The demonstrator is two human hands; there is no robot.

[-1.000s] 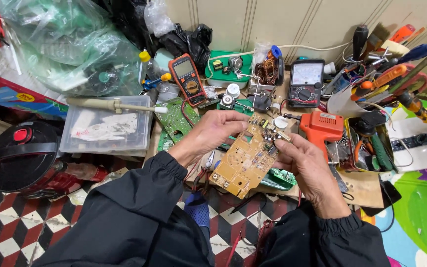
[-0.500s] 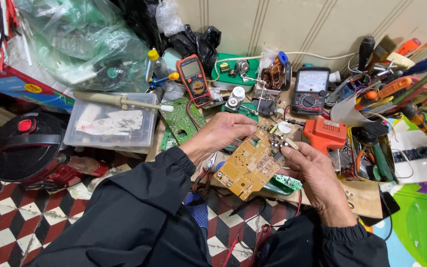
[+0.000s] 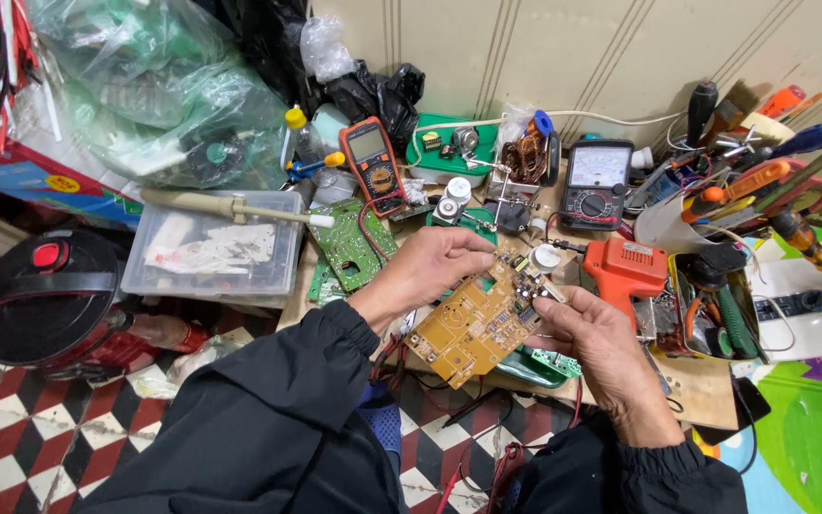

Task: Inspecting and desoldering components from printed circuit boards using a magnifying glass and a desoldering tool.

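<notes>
A tan-yellow circuit board is held tilted above the cluttered workbench, its component end pointing up and to the right. My left hand grips the board's upper left edge. My right hand holds its right edge, with thumb and fingertips pinching at small parts near the board's top corner. Both arms are in dark sleeves. A green circuit board lies just left of my left hand.
An orange multimeter, an analogue meter, an orange soldering gun, a tool-filled tray and a clear plastic box crowd the bench. A black and red cooker sits on the checkered floor.
The view has shifted slightly. Both hands keep their hold on the board, and my right fingers have moved a little at its top corner.
</notes>
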